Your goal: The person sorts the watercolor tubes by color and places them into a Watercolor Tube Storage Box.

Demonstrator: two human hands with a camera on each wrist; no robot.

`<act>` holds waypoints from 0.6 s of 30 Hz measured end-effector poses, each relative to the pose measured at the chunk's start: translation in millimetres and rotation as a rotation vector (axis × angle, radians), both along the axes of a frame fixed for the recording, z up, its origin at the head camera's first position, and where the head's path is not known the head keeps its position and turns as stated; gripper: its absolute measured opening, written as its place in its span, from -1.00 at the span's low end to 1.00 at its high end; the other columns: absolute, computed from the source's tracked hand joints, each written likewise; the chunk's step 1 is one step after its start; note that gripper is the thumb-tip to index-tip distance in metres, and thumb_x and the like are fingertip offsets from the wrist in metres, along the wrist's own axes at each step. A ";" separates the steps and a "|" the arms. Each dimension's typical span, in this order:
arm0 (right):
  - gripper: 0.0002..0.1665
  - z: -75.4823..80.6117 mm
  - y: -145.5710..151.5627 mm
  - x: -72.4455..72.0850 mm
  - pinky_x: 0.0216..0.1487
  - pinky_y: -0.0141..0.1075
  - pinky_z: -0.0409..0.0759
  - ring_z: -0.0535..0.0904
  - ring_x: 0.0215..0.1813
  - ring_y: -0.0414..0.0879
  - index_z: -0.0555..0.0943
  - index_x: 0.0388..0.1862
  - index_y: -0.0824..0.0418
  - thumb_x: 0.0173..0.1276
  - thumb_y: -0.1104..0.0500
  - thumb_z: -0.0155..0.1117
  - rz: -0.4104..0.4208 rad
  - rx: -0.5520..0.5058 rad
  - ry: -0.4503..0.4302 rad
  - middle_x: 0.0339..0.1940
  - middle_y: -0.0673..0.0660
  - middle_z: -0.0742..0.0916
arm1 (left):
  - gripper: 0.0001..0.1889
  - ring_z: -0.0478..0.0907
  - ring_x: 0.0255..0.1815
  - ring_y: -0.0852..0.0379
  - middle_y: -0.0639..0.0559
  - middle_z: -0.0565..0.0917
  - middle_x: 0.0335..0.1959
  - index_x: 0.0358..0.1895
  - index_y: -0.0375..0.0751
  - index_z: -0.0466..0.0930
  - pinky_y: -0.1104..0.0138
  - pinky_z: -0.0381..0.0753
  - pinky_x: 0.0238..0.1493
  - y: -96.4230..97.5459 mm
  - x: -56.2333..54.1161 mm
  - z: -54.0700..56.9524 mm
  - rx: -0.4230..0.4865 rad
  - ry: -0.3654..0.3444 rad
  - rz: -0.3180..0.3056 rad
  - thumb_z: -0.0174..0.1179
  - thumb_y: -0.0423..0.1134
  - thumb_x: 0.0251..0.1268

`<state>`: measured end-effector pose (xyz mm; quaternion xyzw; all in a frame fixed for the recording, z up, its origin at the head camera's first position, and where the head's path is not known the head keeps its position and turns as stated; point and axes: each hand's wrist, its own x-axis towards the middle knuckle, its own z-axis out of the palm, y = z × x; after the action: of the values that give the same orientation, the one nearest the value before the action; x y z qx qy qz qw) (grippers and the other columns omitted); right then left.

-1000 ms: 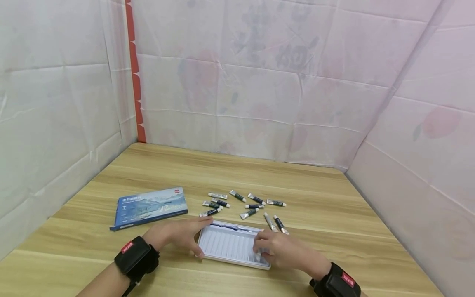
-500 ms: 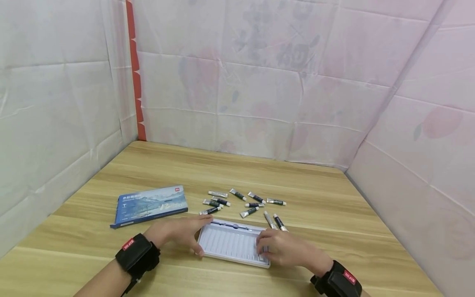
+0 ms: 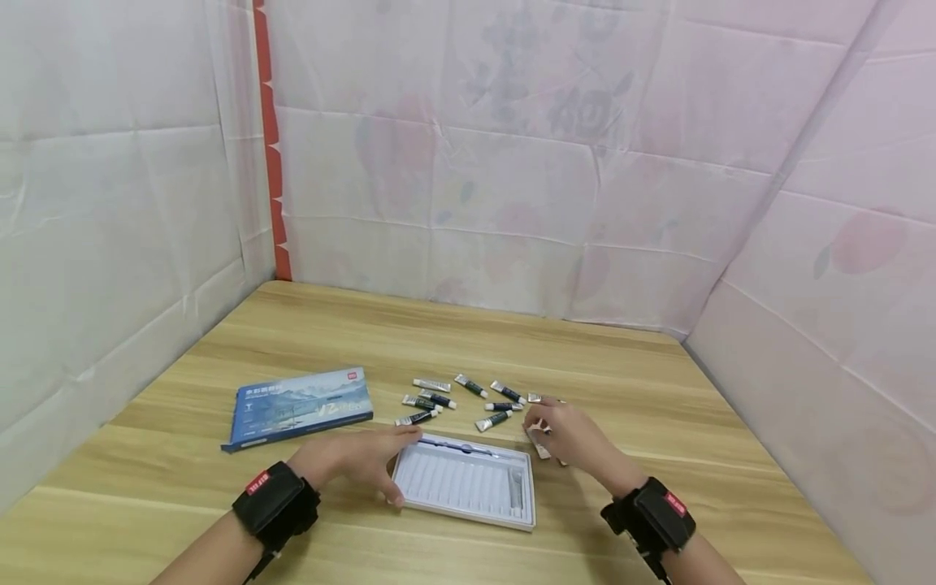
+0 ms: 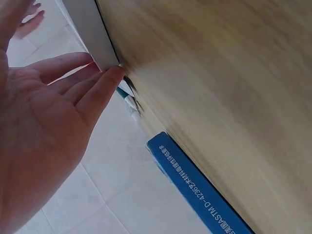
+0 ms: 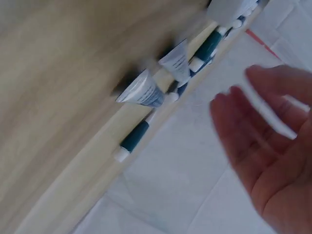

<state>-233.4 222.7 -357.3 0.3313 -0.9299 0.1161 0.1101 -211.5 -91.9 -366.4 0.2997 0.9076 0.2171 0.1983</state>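
A white plastic paint tray (image 3: 468,479) with ridged slots lies on the table, a dark-handled brush (image 3: 457,446) along its far side. One paint tube (image 3: 515,489) sits in the rightmost slot. My left hand (image 3: 358,461) holds the tray's left end, thumb at the near corner and fingers at the far corner; in the left wrist view its fingertips rest against the tray's edge. My right hand (image 3: 570,435) is above a grey-white tube (image 3: 539,445) right of the tray. Its fingers are loosely curved with nothing between them in the right wrist view, and it partly hides another tube.
Several paint tubes (image 3: 493,421) lie scattered beyond the tray. To the left is a flat blue box (image 3: 303,406) with a mountain picture. Pale fabric walls (image 3: 468,162) enclose the wooden table (image 3: 351,317) at the back and sides.
My right hand has let go of the tube in the tray's rightmost slot and moved away, up and right, to the tubes beside the tray. My left hand keeps its place.
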 end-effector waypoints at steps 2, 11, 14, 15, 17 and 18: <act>-0.85 -2.8 -0.1 -7.5 -0.42 -0.31 0.51 0.52 -0.38 -0.09 0.59 -0.36 0.23 0.07 0.35 0.36 -0.102 0.013 -0.040 -0.42 0.03 0.57 | -0.01 0.06 0.36 -0.07 -0.15 0.12 0.39 0.38 -0.29 0.11 0.11 0.09 0.30 0.2 0.4 -1.5 0.003 0.000 -0.002 0.42 -0.02 -0.16; -0.92 -16.4 -9.1 -18.0 -0.52 -0.30 0.40 0.38 -0.54 -0.17 0.56 -0.37 0.31 0.19 0.30 0.28 -0.294 0.044 -0.166 -0.58 0.01 0.52 | 0.00 0.07 0.36 -0.06 -0.13 0.10 0.40 0.39 -0.26 0.11 0.09 0.11 0.29 0.8 1.3 -3.8 0.000 -0.008 0.010 0.42 0.00 -0.16; -0.94 -18.5 -11.1 -18.9 -0.49 -0.29 0.42 0.41 -0.53 -0.16 0.57 -0.44 0.29 0.18 0.32 0.28 -0.275 0.050 -0.136 -0.58 0.01 0.54 | 0.00 0.07 0.35 -0.07 -0.13 0.10 0.40 0.39 -0.25 0.11 0.09 0.12 0.29 1.1 0.6 -3.0 -0.009 -0.006 0.017 0.42 0.00 -0.17; -0.93 -18.6 -11.5 -19.0 -0.48 -0.28 0.43 0.41 -0.52 -0.16 0.57 -0.45 0.28 0.18 0.31 0.29 -0.268 0.055 -0.122 -0.58 0.01 0.54 | 0.00 0.07 0.35 -0.07 -0.13 0.10 0.40 0.39 -0.25 0.11 0.09 0.12 0.28 1.4 0.3 -2.8 -0.012 -0.007 0.018 0.42 0.01 -0.16; -0.93 -18.6 -12.2 -19.4 -0.46 -0.27 0.44 0.42 -0.50 -0.15 0.58 -0.46 0.27 0.17 0.30 0.30 -0.259 0.058 -0.105 -0.58 0.01 0.54 | 0.00 0.07 0.35 -0.07 -0.13 0.11 0.40 0.39 -0.25 0.11 0.09 0.13 0.28 1.6 -0.3 -2.2 -0.018 -0.009 0.021 0.42 0.01 -0.16; -0.93 -18.7 -12.3 -19.7 -0.47 -0.27 0.44 0.42 -0.50 -0.15 0.58 -0.46 0.27 0.17 0.30 0.31 -0.257 0.055 -0.106 -0.58 0.01 0.54 | -0.01 0.07 0.36 -0.07 -0.13 0.11 0.40 0.39 -0.25 0.11 0.09 0.13 0.28 1.8 -0.7 -2.0 -0.021 -0.011 0.020 0.42 0.01 -0.15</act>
<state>-253.2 210.5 -376.0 0.2057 -0.9720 0.0928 0.0655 -212.1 -90.1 -368.4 0.2874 0.9117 0.2113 0.2040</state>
